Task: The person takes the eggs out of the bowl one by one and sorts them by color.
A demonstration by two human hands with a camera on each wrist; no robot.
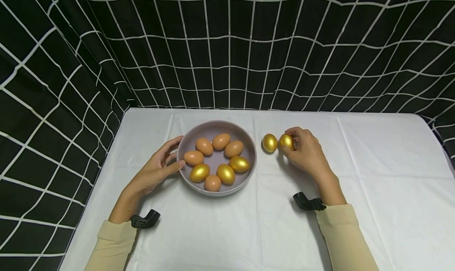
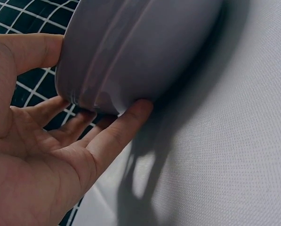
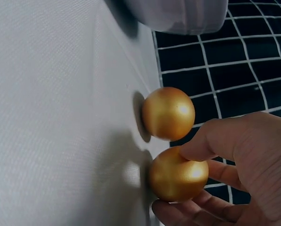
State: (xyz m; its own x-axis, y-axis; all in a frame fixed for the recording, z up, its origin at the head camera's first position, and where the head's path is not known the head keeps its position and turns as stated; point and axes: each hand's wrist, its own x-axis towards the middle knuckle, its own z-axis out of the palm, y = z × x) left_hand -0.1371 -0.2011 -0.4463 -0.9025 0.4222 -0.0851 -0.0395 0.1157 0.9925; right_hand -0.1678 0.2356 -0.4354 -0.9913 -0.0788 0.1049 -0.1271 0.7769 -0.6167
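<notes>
A mauve-grey bowl (image 1: pixel 214 123) stands on the white cloth, with several brown eggs (image 1: pixel 204 146) and three golden eggs (image 1: pixel 226 174) lying inside. My left hand (image 1: pixel 158 169) holds the bowl at its left side: the thumb reaches over the rim and the fingers rest against the outer wall, as the left wrist view (image 2: pixel 107 146) also shows. To the right of the bowl, my right hand (image 1: pixel 307 152) grips a golden egg (image 1: pixel 286 142) between thumb and fingers. Just left of that egg, another golden egg (image 1: pixel 269 143) sits on the cloth.
A white cloth (image 1: pixel 284 235) with fold creases covers the table. Black netting-patterned fabric (image 1: pixel 227 49) with white lines rises behind the table and along its left side. Each wrist bears a black device, the right one (image 1: pixel 308 202) close above the cloth.
</notes>
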